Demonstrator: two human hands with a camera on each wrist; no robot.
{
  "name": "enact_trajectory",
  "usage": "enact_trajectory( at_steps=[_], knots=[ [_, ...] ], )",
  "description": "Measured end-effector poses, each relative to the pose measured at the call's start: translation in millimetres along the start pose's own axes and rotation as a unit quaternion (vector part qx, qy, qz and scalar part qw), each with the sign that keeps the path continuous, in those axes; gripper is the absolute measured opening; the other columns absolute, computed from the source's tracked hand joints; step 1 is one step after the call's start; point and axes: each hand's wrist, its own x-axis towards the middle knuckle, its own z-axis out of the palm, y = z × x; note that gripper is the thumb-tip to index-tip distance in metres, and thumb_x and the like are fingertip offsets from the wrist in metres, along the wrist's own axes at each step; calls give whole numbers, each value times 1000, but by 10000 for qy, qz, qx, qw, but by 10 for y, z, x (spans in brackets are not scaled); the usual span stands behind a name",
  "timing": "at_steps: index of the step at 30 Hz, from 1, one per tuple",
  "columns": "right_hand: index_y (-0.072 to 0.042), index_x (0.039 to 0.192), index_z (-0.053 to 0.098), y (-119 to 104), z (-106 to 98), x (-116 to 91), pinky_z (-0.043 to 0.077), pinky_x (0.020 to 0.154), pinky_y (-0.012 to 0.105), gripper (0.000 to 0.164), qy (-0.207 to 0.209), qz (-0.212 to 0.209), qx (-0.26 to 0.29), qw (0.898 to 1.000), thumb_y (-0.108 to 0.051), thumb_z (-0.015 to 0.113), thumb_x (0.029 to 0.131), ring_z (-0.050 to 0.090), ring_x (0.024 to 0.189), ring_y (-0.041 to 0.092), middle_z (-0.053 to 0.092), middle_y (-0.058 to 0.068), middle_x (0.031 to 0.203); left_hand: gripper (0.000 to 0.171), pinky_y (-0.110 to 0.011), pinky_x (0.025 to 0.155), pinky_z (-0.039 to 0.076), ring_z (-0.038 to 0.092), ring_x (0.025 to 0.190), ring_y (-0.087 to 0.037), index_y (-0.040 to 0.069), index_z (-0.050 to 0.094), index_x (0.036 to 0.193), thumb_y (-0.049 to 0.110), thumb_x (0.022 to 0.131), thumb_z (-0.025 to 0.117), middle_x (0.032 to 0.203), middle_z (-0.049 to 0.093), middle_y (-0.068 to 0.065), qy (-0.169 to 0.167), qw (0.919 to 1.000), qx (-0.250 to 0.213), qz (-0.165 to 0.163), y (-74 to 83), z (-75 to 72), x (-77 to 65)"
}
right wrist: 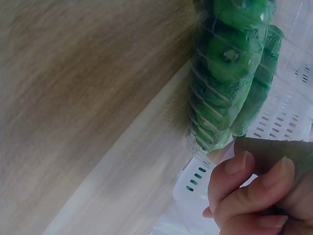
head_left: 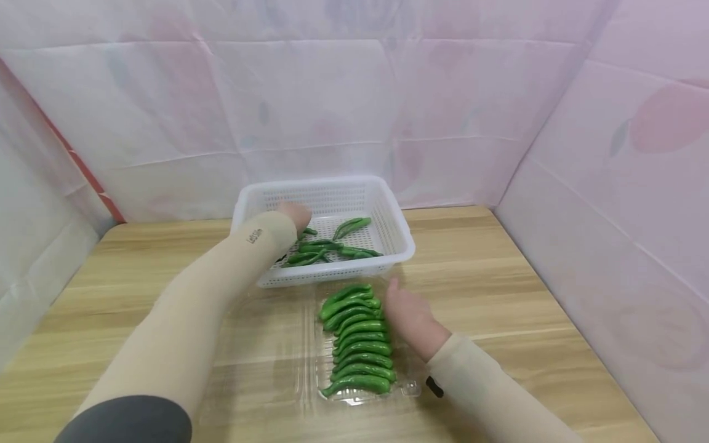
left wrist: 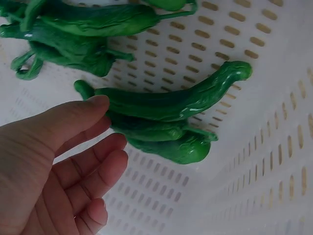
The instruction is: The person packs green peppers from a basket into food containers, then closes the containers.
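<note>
My left hand (left wrist: 73, 161) is inside the white plastic basket (head_left: 388, 231), its fingers loosely bent and apart. Its thumb tip overlaps the end of a long green pepper (left wrist: 166, 103) in the left wrist view; I cannot tell whether they touch. More peppers (left wrist: 98, 22) lie beyond it on the slotted bottom. My right hand (head_left: 411, 317) is beside the far right part of a clear plastic clamshell box (head_left: 310, 369). Its fingers are loosely curled and nothing shows between them (right wrist: 254, 186). A column of green peppers (head_left: 362, 347) lies side by side in the box.
The basket stands at the back of the wooden table (head_left: 471, 264), before a pale printed cloth (head_left: 321, 98). Another cloth wall (head_left: 615, 203) borders the right side. The clamshell's clear lid (head_left: 260, 357) lies flat to the left of the filled half.
</note>
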Motion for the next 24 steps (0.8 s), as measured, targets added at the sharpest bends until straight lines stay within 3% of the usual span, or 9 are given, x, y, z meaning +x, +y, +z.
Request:
enact_trajectory(
  at_steps=[1, 7, 13, 18, 24],
  knots=[
    [13, 139, 25, -7, -4, -5, 34, 34, 21, 57, 18, -4, -34, 10000, 0, 48, 89, 37, 38, 10, 45, 1, 48, 20, -37, 84, 50, 61, 96, -25, 3, 62, 108, 2, 88, 60, 101, 65, -12, 180, 9979, 583, 218, 0, 29, 38],
    [12, 139, 25, -40, 0, -8, 34, 34, 21, 56, -26, 32, -23, 10000, -1, 48, 90, 36, 38, 9, 45, 0, 48, 18, -38, 84, 50, 61, 94, -25, 5, 64, 106, 4, 88, 61, 98, 65, -11, 47, 9973, 711, 188, -25, 197, 190],
    [13, 139, 25, -69, -5, -3, 35, 35, 21, 57, 34, -35, 145, 9999, 1, 48, 89, 38, 39, 10, 45, 1, 49, 17, -37, 81, 51, 62, 89, -24, 5, 65, 102, 5, 85, 64, 94, 66, -10, -18, 9974, 689, 204, -55, 260, 199],
    [13, 139, 24, -96, -4, 9, 36, 35, 21, 57, 21, -112, 170, 9998, 1, 48, 88, 39, 39, 10, 46, 1, 50, 14, -38, 83, 50, 62, 89, -25, 5, 66, 100, 5, 86, 62, 94, 65, -11, 102, 9989, 378, 256, -126, 280, 165],
    [14, 139, 23, -76, -2, 60, 37, 35, 22, 56, -39, -184, 184, 9997, 0, 46, 91, 42, 40, 11, 47, 2, 50, 16, -39, 81, 49, 61, 89, -25, 2, 62, 104, 4, 89, 58, 98, 64, -13, 523, 9960, -675, 260, -281, 290, 161]
  ],
)
